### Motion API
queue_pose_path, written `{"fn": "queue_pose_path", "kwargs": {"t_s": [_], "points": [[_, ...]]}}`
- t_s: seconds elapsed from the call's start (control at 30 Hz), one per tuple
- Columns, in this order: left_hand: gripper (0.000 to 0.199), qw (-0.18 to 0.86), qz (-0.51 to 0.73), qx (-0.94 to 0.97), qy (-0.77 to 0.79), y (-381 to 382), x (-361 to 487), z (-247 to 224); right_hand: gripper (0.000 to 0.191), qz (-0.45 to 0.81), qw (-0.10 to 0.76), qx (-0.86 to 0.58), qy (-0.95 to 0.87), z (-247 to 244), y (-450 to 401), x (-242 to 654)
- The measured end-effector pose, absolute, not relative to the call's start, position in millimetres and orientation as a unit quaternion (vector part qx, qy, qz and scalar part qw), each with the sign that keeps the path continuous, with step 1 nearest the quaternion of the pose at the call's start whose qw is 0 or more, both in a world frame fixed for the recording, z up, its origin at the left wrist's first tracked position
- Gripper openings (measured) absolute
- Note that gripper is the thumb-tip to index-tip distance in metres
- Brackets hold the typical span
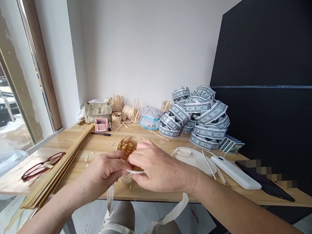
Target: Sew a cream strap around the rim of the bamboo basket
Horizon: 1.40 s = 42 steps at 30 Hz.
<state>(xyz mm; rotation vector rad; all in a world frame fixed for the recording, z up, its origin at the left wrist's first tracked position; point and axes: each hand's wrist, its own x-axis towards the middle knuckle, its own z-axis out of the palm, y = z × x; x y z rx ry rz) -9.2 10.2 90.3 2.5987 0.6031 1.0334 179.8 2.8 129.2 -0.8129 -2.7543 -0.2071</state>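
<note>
Head view: pinching white strip (135, 172) with left hand (109, 168) and right hand (161, 167), both nearly closed, at woven basket (126, 145) near front edge of table (92, 176). Keep strip flat, pull evenly, steady basket, guard against twists in trailing tape (174, 214).

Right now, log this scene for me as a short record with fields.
Left hand: pinching a white strip
Right hand: at the strip's other visible end
Beside the hands: woven basket, partly hidden
Table, left: bundle of long thin slats
Table, right: white oblong object
Table, back: beige handbag, pink box, patterned rolls
</note>
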Motion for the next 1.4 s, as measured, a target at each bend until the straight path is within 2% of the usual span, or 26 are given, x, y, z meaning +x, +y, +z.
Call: {"fn": "queue_pose_path", "kwargs": {"t_s": [0.23, 0.63, 1.0, 1.13, 1.3, 1.4], "points": [[0.025, 0.147, 0.366, 0.892, 0.220, 6.7, -9.5, 86.4, 0.005, -0.055, 0.127, -0.307, -0.942, 135.2, -1.8, 175.4], [0.024, 0.156, 0.361, 0.895, 0.211, 5.3, -10.2, 85.9, 0.010, -0.033, 0.096, -0.321, -0.942, 140.1, -5.5, 175.8], [0.022, 0.117, 0.387, 0.888, 0.220, 9.2, -3.7, 82.8, 0.009, -0.083, 0.077, -0.315, -0.942, 134.2, -5.6, 176.4], [0.020, 0.098, 0.372, 0.890, 0.246, 5.9, -5.6, 78.3, 0.028, -0.017, 0.053, -0.319, -0.946, 153.3, -4.3, 179.1], [0.033, 0.057, 0.359, 0.893, 0.265, 5.7, -8.0, 72.2, 0.018, 0.088, 0.090, -0.377, -0.918, 173.2, -7.2, 184.5], [0.032, 0.041, 0.366, 0.891, 0.267, 7.0, -10.6, 70.9, 0.022, 0.155, 0.170, -0.407, -0.884, 168.4, -15.4, 190.3]]}}
